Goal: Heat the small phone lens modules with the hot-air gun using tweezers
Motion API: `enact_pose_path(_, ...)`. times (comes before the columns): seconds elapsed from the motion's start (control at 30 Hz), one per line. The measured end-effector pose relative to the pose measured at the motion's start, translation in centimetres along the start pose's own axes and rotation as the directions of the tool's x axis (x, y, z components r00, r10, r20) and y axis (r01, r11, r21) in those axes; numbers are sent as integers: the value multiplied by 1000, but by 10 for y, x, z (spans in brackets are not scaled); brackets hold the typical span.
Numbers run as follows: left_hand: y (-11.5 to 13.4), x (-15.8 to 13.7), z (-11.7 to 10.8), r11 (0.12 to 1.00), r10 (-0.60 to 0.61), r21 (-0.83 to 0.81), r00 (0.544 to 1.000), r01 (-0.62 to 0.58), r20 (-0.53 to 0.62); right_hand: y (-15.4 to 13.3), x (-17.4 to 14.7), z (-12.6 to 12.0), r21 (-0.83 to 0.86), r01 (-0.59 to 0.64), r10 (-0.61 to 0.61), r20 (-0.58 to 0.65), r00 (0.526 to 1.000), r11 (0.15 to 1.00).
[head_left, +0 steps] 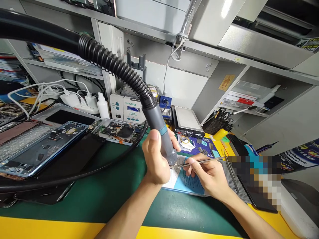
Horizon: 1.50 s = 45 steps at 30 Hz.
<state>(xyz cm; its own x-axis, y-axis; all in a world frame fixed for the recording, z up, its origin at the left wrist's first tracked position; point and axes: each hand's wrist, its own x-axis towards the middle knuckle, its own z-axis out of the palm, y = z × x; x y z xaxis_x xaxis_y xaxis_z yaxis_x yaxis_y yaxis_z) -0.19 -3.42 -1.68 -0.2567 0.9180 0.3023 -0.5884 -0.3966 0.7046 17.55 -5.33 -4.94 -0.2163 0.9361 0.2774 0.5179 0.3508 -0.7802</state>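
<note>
My left hand (156,159) is wrapped round the grey handle of a hot air gun (159,127), its nozzle tilted down over the work surface. A spring-sleeved black hose runs from the handle's top to the upper left. In my right hand (208,172) is a thin pair of metal tweezers (205,161), pinched between thumb and fingers, the tip close beside the nozzle. Under both hands lies a blue and white printed sheet (190,184). Whatever is right below the nozzle is too small and covered to make out.
A hot air station (128,108) stands behind my left hand, beside a white bottle (102,105). Opened phones and a blue phone frame (50,149) lie at left. A flat-topped heating plate (188,119), a black mesh pen holder (216,122) and a perforated grey mat (234,181) are at right.
</note>
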Motion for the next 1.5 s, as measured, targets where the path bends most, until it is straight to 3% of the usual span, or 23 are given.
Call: enact_pose_path(1.5, -1, 3, -4, 999, 41, 13, 999, -41, -6, -4, -1, 0, -42, 47, -48, -19, 999, 998)
